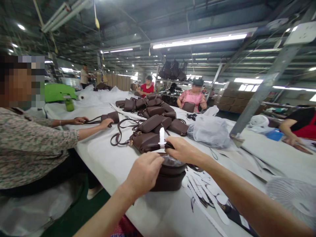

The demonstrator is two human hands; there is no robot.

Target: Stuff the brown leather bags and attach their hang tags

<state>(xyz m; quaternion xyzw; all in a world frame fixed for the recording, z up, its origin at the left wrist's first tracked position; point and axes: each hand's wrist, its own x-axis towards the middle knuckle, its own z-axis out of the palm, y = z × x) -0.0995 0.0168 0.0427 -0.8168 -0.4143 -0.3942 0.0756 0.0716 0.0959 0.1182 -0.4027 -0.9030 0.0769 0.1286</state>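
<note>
A dark brown bag stands upright near the table's front edge, its top open and clear plastic showing inside. My left hand is closed at the left side of the bag's opening, fingers pressed together on its edge. On the right, my right hand is closed at the back of the opening, beside a white notched strip that sticks up between the hands. Exactly what the fingertips pinch is hidden. Behind the hands lies a pile of brown bags with straps.
White notched strips lie right of the bag. A clear plastic bag is farther back, a fan at the right. At left a person handles a small brown bag. A metal post rises at right.
</note>
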